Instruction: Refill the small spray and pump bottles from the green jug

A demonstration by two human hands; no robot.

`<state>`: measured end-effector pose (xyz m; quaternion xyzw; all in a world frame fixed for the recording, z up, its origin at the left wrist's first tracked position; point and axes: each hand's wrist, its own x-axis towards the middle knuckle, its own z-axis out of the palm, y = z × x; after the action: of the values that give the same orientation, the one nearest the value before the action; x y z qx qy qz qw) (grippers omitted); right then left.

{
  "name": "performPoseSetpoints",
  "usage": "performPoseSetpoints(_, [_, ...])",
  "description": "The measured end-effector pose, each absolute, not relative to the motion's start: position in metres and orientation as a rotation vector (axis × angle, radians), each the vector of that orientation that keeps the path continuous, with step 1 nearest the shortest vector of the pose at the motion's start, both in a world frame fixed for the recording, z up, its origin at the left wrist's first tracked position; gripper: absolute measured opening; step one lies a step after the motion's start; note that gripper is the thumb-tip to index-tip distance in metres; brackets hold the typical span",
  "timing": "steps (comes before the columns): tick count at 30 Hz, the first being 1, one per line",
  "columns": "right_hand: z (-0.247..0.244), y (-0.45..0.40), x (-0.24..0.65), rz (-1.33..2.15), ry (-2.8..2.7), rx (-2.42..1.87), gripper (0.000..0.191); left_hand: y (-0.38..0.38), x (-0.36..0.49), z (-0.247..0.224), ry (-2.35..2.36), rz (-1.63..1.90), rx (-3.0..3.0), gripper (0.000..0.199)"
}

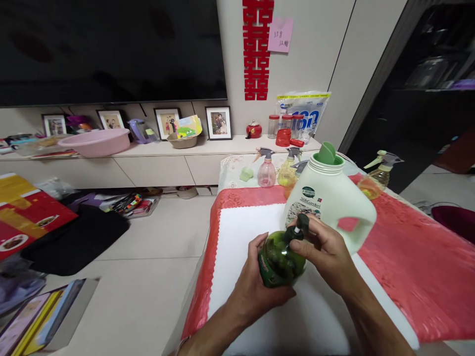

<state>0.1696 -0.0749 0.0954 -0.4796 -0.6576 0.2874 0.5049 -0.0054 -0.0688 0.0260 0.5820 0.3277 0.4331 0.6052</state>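
Note:
A dark green pump bottle (279, 264) is held up, slightly tilted, over the white mat (237, 237) on the red-covered table. My left hand (254, 284) wraps round its lower body. At the top, the fingers of my right hand (326, 249) close on the dark pump head (302, 223). Just behind my right hand stands a large pale green jug (330, 190) without a cap on its mouth, where a green curved piece (327, 153) sticks up.
Spray bottles (266, 170) stand behind the jug, and an amber one (376, 178) is to its right. A crumpled green item (246, 173) lies at the table's back left. Beyond are a cabinet with jars (273, 126) and a pink basin (98, 143).

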Motion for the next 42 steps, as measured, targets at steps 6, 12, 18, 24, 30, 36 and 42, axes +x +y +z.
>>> performPoseSetpoints(6, [0.102, -0.077, 0.175, 1.080, -1.412, -1.026, 0.032, -0.074, -0.003, 0.048, 0.722, 0.950, 1.204, 0.081])
performPoseSetpoints(12, [0.110, -0.084, 0.174, 1.144, -1.621, -0.974, 0.047, -0.077, -0.005, 0.075, 0.753, 0.987, 1.168, 0.078])
performPoseSetpoints(18, [0.107, -0.090, 0.168, 1.239, -1.555, -0.998, 0.089, -0.079, -0.005, 0.090, 0.800, 1.021, 1.204, 0.078])
performPoseSetpoints(24, [0.099, -0.095, 0.170, 1.218, -1.484, -1.098, 0.130, -0.091, -0.005, 0.095, 0.742, 1.072, 1.186, 0.092])
performPoseSetpoints(30, [0.116, -0.118, 0.175, 1.173, -1.295, -0.963, 0.130, -0.095, -0.006, 0.097, 0.650, 1.037, 1.174, 0.094])
performPoseSetpoints(36, [0.131, -0.131, 0.226, 0.711, -1.028, -0.962, 0.110, -0.045, -0.004, 0.057, 0.938, 0.966, 1.344, 0.061])
performPoseSetpoints(42, [0.115, -0.128, 0.313, 0.086, -0.868, -1.271, 0.099, 0.024, -0.011, 0.024, 1.044, 0.898, 2.007, 0.032])
